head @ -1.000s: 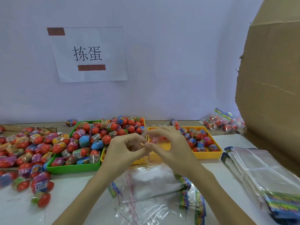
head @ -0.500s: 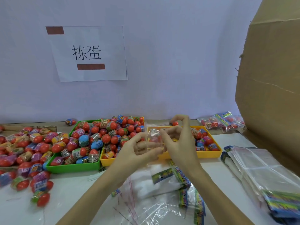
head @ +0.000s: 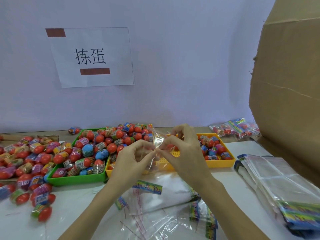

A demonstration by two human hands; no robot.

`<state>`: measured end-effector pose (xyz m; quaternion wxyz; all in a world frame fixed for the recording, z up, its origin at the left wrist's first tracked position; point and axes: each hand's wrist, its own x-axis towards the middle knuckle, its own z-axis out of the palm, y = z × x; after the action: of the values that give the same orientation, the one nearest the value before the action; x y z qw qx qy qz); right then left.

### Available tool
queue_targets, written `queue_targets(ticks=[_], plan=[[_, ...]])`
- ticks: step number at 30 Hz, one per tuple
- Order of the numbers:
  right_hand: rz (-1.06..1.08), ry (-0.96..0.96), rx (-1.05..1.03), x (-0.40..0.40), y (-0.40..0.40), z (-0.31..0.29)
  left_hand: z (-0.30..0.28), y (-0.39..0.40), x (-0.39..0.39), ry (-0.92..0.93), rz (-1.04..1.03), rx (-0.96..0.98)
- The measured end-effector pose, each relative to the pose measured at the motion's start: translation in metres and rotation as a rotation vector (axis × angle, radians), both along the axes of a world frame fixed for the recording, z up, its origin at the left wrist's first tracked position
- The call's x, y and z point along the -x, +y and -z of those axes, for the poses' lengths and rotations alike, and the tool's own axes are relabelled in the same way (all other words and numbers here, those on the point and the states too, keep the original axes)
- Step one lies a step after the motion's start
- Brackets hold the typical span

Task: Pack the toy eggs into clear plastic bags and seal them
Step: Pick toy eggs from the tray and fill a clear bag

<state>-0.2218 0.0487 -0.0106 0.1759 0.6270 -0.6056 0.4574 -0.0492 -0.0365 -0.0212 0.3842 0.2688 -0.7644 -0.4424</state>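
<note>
Two hands meet at frame centre, each pinching one clear plastic bag (head: 158, 141) held above the table (head: 72, 208). My left hand (head: 133, 161) has thumb and forefinger closed on the bag's lower edge, remaining fingers loosely curled. My right hand (head: 183, 153) pinches the same film just beside it, its upper fingers bent over the bag's top. Loose toy eggs (head: 27, 158) lie at 9 o'clock; the green tray (head: 76, 179) of eggs sits next, then the yellow tray (head: 220, 162) at 3 o'clock, partly hidden behind both hands. Spare bags (head: 155, 213) sprawl at 6 o'clock; a stack of bags (head: 280, 184) at 4 o'clock is cut off by the frame edge. Filled bags (head: 233, 129) rest at 2 o'clock beside the cardboard box (head: 290, 84). I cannot tell what the held bag contains. Compared with half a second earlier, both hands sit slightly lower and the fingertips have drawn closer together.
</note>
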Motion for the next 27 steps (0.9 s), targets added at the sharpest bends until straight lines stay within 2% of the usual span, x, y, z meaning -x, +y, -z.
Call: queue_targets(ticks=[6, 11, 16, 22, 24, 27], plan=[[-0.007, 0.090, 0.041, 0.000, -0.001, -0.003, 0.000, 0.002, 0.000, -0.006, -0.109, 0.119], [-0.200, -0.082, -0.095, -0.002, -0.001, 0.003, -0.002, 0.006, -0.001, 0.005, -0.124, 0.177], [-0.150, -0.045, -0.129, -0.001, -0.003, 0.000, -0.003, 0.003, -0.004, -0.023, -0.113, 0.248], [-0.319, -0.302, -0.276, 0.000, 0.002, -0.005, -0.005, 0.005, -0.005, -0.050, -0.031, 0.256], [-0.370, -0.353, -0.322, -0.001, 0.003, -0.006, -0.005, 0.005, -0.004, -0.068, -0.005, 0.279], [-0.419, -0.379, -0.367, -0.001, 0.006, -0.007, -0.005, 0.005, -0.003, -0.048, 0.033, 0.212]])
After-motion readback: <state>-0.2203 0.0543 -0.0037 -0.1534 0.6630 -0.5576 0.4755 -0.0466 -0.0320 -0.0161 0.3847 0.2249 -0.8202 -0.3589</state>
